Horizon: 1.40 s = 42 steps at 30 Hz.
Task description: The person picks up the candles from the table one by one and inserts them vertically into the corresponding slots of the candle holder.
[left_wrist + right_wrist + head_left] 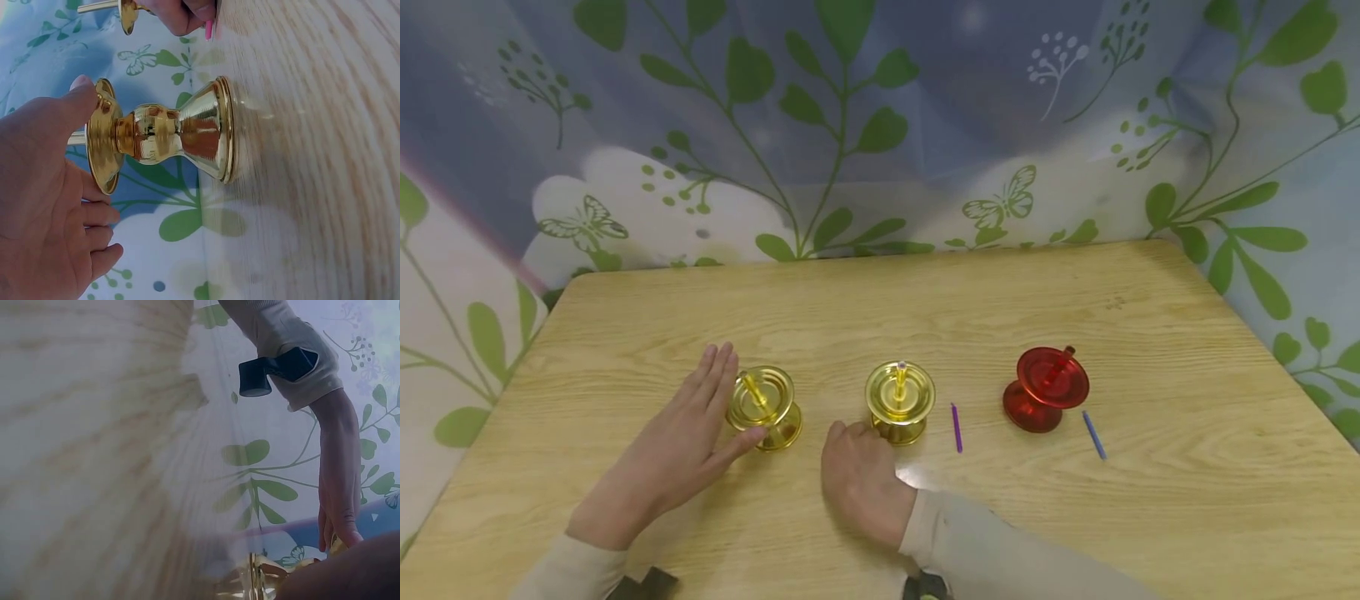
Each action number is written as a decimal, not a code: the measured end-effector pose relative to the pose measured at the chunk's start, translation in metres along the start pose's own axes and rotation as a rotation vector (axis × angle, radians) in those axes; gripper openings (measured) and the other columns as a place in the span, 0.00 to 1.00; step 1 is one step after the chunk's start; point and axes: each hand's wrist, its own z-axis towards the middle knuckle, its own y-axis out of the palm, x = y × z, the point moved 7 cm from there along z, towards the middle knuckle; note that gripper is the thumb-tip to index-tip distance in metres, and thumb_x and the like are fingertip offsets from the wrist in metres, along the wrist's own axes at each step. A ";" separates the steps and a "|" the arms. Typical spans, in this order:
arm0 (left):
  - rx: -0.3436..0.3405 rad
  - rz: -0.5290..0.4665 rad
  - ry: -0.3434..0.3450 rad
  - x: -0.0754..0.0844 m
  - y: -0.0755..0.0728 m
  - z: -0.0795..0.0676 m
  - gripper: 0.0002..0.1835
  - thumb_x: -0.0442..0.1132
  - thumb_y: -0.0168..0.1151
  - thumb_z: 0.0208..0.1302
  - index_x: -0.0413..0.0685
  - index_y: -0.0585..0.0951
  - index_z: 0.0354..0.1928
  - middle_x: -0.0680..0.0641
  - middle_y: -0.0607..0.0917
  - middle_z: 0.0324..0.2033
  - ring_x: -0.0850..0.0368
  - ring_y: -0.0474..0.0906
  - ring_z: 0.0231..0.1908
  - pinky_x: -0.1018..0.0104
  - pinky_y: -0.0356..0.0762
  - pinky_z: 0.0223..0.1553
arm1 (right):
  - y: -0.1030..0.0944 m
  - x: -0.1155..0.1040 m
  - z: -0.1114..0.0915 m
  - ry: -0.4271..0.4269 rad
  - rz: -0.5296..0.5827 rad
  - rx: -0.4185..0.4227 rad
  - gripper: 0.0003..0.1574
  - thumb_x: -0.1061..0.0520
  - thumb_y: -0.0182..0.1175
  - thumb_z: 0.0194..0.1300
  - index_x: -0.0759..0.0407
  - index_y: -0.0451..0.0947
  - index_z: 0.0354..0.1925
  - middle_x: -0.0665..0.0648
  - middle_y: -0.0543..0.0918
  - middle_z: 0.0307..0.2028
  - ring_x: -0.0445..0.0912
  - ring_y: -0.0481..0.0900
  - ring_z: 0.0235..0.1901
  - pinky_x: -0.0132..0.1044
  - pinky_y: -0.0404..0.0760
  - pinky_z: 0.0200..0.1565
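Only from left wrist: pink stick point(209, 30)

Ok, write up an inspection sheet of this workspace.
Surface: pale wood-grain table with rounded far corners.
Job's things: shiny gold dish-topped holder at left, matching shiny gold holder in the middle, shiny red dish-topped holder at right, all upright. Slim purple stick lies left of the red one, slim blue stick to its right. Slim pink stick.
Clutter: nothing seen.
Left hand: fingers extended beside the left holder; contact unclear.
Right hand: curled near the middle holder's base, gripping the pink stick.
Cables: nothing seen.
Surroundings: blue-and-white backdrop printed with green leaves and butterflies.
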 end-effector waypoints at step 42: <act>-0.016 -0.011 -0.025 -0.002 0.004 0.002 0.49 0.62 0.47 0.71 0.29 0.42 0.73 0.34 0.41 0.74 0.40 0.34 0.74 0.41 0.52 0.68 | -0.098 -0.005 0.008 -0.353 0.365 0.662 0.12 0.54 0.51 0.74 0.59 0.76 0.36 0.49 0.74 0.25 0.36 0.69 0.19 0.25 0.69 0.14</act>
